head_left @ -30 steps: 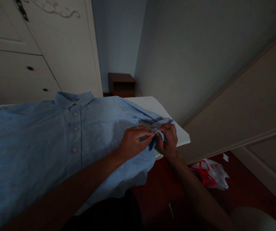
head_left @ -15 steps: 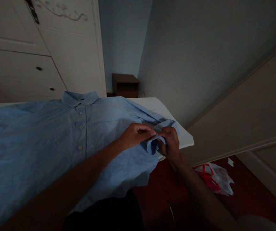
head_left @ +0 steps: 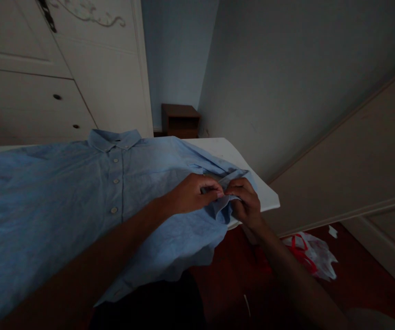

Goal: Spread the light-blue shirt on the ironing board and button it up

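Note:
A light blue button-up shirt lies front up across a white board, its collar toward the far edge. One sleeve runs to the right and ends in a cuff that curls open in a loop. My left hand pinches the cuff's edge between thumb and fingertips. Close against it, my right hand grips the same cuff from the right, fingers bent over the cloth. The fingertips of both hands meet at the edge, and whatever small part lies between them is hidden.
Beyond the board stand a white cabinet and a small brown nightstand. A grey wall rises at the right. On the dark red floor lies a clear plastic bag with red handles.
Both hands have shifted slightly on the cuff, the right one a little to the right. The cuff's loop has changed shape and looks narrower. The rest of the shirt lies as before.

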The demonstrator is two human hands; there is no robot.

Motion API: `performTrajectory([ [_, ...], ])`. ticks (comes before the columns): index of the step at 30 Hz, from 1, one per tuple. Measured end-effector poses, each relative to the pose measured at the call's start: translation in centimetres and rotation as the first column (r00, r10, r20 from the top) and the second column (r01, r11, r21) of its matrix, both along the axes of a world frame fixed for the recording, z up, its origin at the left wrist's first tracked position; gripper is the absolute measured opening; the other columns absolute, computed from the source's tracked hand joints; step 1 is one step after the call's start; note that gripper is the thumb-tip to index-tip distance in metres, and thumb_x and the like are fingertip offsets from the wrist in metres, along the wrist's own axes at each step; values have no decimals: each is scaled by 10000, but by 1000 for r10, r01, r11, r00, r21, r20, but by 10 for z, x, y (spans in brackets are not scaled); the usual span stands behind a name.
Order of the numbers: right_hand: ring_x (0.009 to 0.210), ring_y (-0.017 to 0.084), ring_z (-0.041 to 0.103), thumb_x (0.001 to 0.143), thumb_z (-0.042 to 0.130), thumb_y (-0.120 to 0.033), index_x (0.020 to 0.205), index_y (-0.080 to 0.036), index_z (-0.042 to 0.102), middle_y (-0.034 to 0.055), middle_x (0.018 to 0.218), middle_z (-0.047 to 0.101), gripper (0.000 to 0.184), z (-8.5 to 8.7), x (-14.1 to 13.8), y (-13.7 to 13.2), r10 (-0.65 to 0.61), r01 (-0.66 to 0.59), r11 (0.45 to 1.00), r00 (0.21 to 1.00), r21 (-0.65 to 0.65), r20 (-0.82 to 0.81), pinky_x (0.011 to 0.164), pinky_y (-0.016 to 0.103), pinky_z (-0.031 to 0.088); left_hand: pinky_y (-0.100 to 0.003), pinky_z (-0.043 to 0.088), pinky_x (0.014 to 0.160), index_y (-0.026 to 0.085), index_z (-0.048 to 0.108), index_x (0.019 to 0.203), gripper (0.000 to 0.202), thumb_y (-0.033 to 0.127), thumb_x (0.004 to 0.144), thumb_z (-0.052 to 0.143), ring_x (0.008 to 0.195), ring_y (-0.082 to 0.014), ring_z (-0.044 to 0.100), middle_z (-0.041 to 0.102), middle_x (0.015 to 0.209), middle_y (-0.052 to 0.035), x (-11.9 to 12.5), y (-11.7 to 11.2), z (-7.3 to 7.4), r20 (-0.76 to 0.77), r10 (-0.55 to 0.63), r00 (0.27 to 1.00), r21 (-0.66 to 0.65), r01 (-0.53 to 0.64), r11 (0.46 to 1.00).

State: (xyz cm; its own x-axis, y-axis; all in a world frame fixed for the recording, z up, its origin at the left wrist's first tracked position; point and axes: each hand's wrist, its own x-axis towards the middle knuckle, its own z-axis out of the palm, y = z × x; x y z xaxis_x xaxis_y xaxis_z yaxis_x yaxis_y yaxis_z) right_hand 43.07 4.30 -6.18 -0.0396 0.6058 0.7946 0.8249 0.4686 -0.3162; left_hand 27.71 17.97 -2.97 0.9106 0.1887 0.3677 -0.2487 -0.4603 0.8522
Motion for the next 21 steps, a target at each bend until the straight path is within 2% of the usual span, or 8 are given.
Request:
performTrajectory([
  [4,827,176,540,879,469,-141,979,-230,625,51,897,528,206,2,3,3,73,-77,996,993,-45,-90,702,325,454,-199,457,593,152,647,872,120,235,872,561,684,-97,598,659,786,-10,-4,-6,3,-16,64,998,185,-60,981],
  [6,825,179,544,892,497,-186,967,-232,637,50,889,536,165,4,4,4,117,-129,989,982,-73,-149,706,330,452,-210,461,610,152,634,882,131,251,880,548,705,-103,597,655,811,-16,-5,-6,3,-10,72,997,230,-68,971],
  [10,858,193,554,912,522,-293,968,-233,647,50,901,553,149,8,5,5,143,-189,966,958,-175,-249,754,354,454,-211,470,636,154,620,871,103,223,872,543,701,-95,596,648,804,-3,-4,-2,-3,34,78,996,184,-83,979],
  [14,952,217,557,875,561,-480,1123,-236,568,65,1015,563,347,2,5,10,103,-192,961,917,-199,-386,821,378,463,-203,469,636,155,632,860,91,197,857,551,718,-99,601,656,799,-1,-2,1,-7,46,169,985,157,-174,972],
  [16,991,224,554,820,626,-508,1102,-234,522,72,1070,552,407,-1,3,10,45,-116,983,907,-145,-418,849,390,464,-203,469,631,154,638,845,94,193,853,553,724,-104,603,659,797,-6,-1,0,-8,43,228,973,157,-232,960],
  [18,1023,231,542,785,680,-471,1033,-229,504,75,1090,535,389,3,-3,6,-72,56,997,928,-53,-365,890,412,448,-208,473,631,155,643,835,103,202,854,554,731,-112,608,663,806,-14,-1,-3,-9,37,265,964,161,-267,950],
  [19,1026,232,534,775,702,-440,1011,-226,505,73,1079,530,375,7,-8,2,-162,168,986,937,-6,-310,901,417,439,-212,476,635,157,648,838,108,209,856,554,737,-116,611,667,815,-17,0,-5,-10,28,277,960,162,-278,947],
  [21,1000,230,525,768,730,-380,1003,-221,529,64,1014,530,348,21,-22,-9,-354,365,930,922,45,-156,882,403,434,-221,479,644,161,655,840,113,214,856,556,742,-123,615,673,819,-19,0,-8,-11,7,294,956,158,-292,943],
])
